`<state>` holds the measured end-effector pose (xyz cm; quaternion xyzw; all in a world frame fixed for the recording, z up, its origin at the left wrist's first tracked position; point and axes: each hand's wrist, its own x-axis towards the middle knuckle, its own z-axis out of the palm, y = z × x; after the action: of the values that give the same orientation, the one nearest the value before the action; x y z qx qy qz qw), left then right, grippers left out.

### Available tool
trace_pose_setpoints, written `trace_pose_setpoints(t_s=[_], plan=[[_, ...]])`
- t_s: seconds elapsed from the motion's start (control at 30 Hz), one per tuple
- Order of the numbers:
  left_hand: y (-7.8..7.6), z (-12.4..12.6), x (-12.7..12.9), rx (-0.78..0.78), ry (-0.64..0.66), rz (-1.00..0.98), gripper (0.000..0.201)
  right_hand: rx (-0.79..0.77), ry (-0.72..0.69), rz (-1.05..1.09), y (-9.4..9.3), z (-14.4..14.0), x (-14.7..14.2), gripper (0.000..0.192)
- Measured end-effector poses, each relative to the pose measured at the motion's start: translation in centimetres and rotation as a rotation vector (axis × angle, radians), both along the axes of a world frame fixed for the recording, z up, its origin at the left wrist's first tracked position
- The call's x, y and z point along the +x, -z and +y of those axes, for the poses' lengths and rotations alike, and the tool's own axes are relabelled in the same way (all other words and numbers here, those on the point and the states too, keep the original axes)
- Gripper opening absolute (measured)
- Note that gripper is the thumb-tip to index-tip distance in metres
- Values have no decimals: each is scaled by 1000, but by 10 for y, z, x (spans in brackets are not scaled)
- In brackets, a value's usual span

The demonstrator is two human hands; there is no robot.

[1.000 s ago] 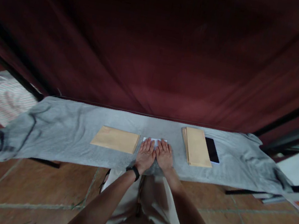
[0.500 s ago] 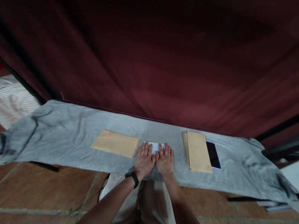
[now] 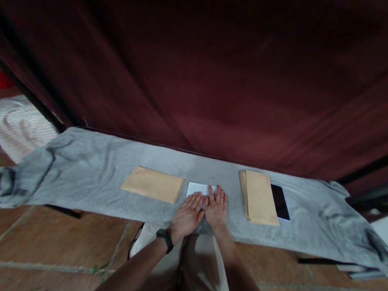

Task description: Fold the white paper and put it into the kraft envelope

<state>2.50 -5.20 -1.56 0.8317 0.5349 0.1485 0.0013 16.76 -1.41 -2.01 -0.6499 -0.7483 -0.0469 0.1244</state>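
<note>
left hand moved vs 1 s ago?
Yes. The left hand has slid back toward the person, uncovering more of the white paper; the single envelope beside it gives the reference.

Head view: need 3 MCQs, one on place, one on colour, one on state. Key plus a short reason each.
1. Where does the phone lie?
A. right of the envelope stack
B. on the single envelope
C. on the floor

2. What colour is the cloth over the table?
A. red
B. grey
C. green

3. How are the hands?
A. fists shut
B. pinching an envelope
C. open, flat on the white paper

Key:
1 A, the dark screen sits against the stack's right edge.
2 B, the draped cloth is grey; the curtain behind is dark red.
3 C, the left hand and right hand lie side by side, fingers stretched over the paper.
</note>
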Motion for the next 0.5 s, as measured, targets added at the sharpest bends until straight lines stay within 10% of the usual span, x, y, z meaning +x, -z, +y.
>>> trace_pose_setpoints(t_s=[0.5], plan=[[-22,-15,-26,-92,212,23,69,-49,-151,-15,-1,-3,44,52]])
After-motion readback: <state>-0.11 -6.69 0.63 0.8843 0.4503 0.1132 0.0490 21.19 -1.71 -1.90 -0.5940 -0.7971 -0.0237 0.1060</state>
